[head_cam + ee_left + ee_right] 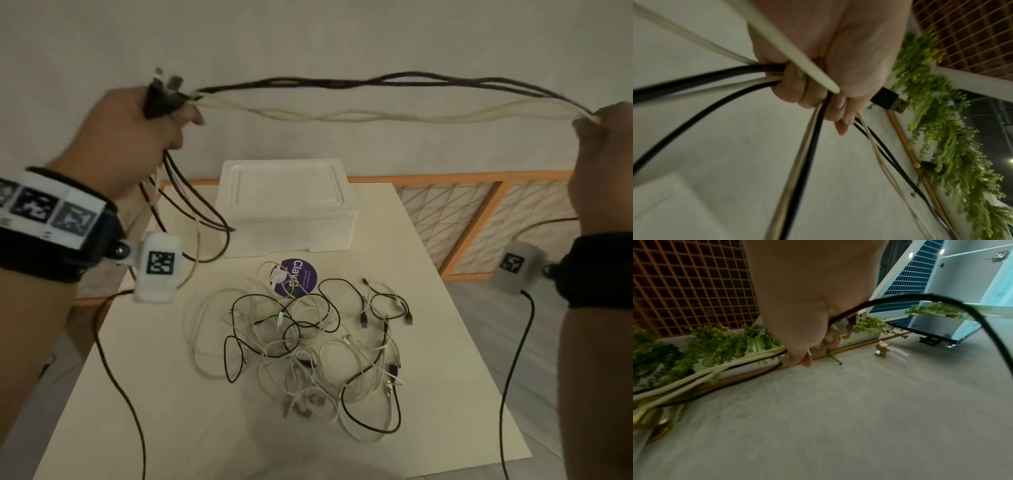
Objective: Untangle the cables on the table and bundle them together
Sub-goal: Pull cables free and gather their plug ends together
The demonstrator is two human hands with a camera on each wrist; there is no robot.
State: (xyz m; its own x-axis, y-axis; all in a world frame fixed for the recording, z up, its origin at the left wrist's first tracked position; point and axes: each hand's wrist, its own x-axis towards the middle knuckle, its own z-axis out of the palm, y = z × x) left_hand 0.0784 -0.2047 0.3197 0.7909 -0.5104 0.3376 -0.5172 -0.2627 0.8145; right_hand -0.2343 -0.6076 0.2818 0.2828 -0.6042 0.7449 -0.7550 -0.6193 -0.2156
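- Resting on the surface (445, 394), the tangle (308, 342) remains unsorted.
- Both hands, left (137, 137) and right (603, 137), clench the strands (342, 99), stretched level, left to right.
- Risk: dangling loops (205, 222) may snag the box (284, 205), retangling.

Dim, warm, even indoor light; faint shadows beneath tangled black and white cables (301, 346) on cream rectangular table (144, 394). Head view: raised hands motion-blurred, edges bowed. Wrist views smeared, noisy; green trailing foliage (953, 146) soft; small bright lamp spots (911, 255) glaring above it.
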